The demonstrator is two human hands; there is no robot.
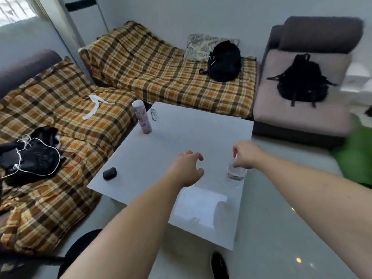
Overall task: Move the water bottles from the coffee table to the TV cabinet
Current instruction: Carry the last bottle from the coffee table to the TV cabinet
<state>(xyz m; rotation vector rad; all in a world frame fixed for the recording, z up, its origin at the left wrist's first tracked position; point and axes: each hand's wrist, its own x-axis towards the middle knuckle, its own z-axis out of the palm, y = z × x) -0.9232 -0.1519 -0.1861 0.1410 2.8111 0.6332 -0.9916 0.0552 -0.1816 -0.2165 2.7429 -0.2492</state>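
A clear plastic water bottle (235, 174) stands upright near the right edge of the white coffee table (161, 150). My right hand (244, 156) comes down on its top, fingers closed around the cap, which is hidden beneath them. My left hand (187, 170) hovers over the middle of the table to the left of the bottle, fingers curled apart and holding nothing. No TV cabinet is in view.
A tall patterned canister (142, 117) and eyeglasses (153, 114) sit at the table's far left corner, a small black case (109, 173) at its left edge. Plaid-covered sofas with black bags surround the table's left and far sides. A grey chair (302, 93) carries a backpack.
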